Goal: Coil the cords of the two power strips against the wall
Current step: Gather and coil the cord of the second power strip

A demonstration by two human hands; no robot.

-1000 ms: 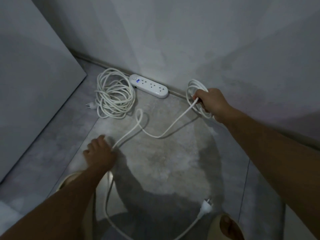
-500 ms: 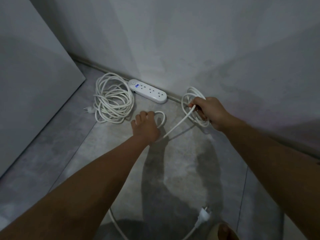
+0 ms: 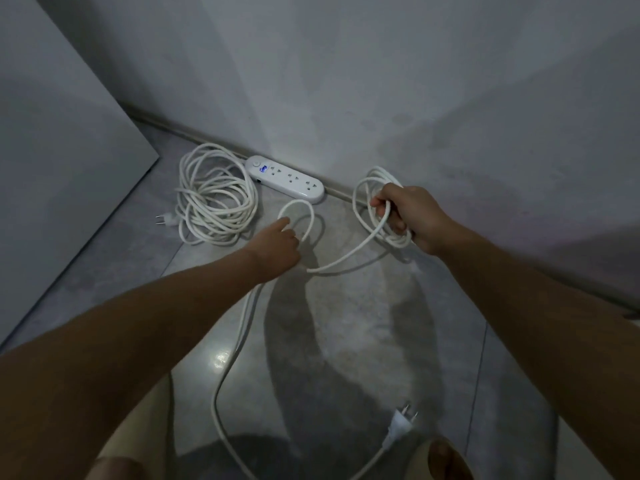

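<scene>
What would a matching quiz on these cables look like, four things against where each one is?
Things: 1 power strip; 2 big coil; 3 small coil; 4 nearer plug.
Places: A in the right hand; B along the wall; C on bare floor, away from the wall; D on the floor, left of the power strip.
Pairs: 1-B; 2-D; 3-A; 4-C.

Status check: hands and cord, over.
Right hand grips half-wound coil. Left hand holds a loop of the same cord. Plug loose on floor. Other coil beside power strip, clear of the work.
</scene>
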